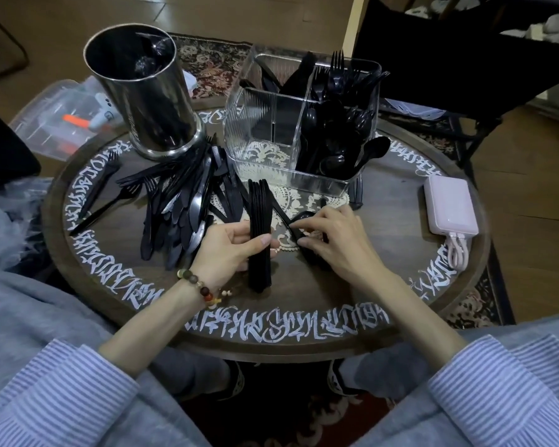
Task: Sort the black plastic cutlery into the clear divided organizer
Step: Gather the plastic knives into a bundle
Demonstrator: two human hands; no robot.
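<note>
Round wooden table (384,217), rimmed with white script too stylised to read, carried the clear organizer (300,124) at its far side, spoons and forks already standing in it. Left hand (229,250) clasped a stack of knives (259,233) mid-length; right hand (333,240) pinched a loose piece. Loose cutlery (178,204) looked light, stiff and slick, best gripped by the handles.

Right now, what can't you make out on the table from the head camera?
- Piece under the right hand: its fingers cover it; type unclear.
- Bundle in the left hand: seen edge-on, count and type unclear.
- Steel canister: interior too dark.
- Clear organizer: rear compartments' contents overlap.
</note>
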